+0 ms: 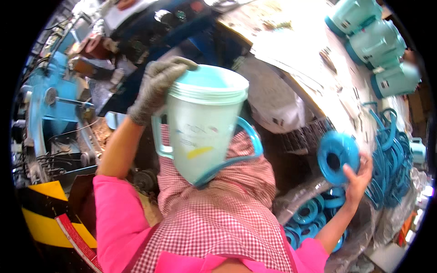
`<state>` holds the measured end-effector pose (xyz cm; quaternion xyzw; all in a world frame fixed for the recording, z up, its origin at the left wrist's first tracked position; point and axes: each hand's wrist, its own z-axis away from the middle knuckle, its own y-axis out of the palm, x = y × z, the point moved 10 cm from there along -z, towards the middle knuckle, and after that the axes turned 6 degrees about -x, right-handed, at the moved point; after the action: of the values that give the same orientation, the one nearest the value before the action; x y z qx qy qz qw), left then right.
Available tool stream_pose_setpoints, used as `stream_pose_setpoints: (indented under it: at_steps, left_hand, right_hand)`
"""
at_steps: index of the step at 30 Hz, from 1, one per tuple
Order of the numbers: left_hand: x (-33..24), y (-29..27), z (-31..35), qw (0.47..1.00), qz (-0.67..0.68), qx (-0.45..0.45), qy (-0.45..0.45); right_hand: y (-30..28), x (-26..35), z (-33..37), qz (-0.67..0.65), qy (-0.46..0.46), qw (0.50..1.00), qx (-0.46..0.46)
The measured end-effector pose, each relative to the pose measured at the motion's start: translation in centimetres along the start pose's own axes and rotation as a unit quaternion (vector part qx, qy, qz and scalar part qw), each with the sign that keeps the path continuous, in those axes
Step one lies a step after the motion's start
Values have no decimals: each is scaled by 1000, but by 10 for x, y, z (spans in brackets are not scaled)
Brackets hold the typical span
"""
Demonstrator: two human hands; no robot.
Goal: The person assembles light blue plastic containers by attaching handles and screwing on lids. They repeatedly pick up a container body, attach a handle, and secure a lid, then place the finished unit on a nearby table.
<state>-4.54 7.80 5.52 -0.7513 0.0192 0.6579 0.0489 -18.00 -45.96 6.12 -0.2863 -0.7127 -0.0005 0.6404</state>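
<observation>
A grey-gloved left hand [157,86] is closed over the rim of a pale mint plastic jug [205,129], its fingers hooked at the open top. The jug hangs over my lap, slightly tilted, with its own handle on the left side. A curved blue plastic strip [256,141] bows out from the jug's lower right; how it is joined there is unclear. Off to the right, my bare right hand [359,179] holds a round blue plastic lid [347,146] with a hole in the middle. Below that hand, several similar blue lids [306,213] lie in a clear plastic bag.
Several mint jugs with blue ends [378,43] lie on the white worktable [314,54] at the far right. Blue plastic handles [391,150] hang in a bunch at the right. Blue machinery [61,107] stands on the left, near a yellow-and-black striped panel [48,218].
</observation>
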Motion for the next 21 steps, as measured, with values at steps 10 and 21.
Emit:
stream_pose_setpoints:
  at_steps: [10,21]
  left_hand:
    - [-22,-16,26,991,89,-25,99]
    - [-44,-30,33,963,-65,-33,260]
  right_hand:
    - [381,150,-2,-357,-36,859,365]
    - [412,187,-16,-371,-211,804,414]
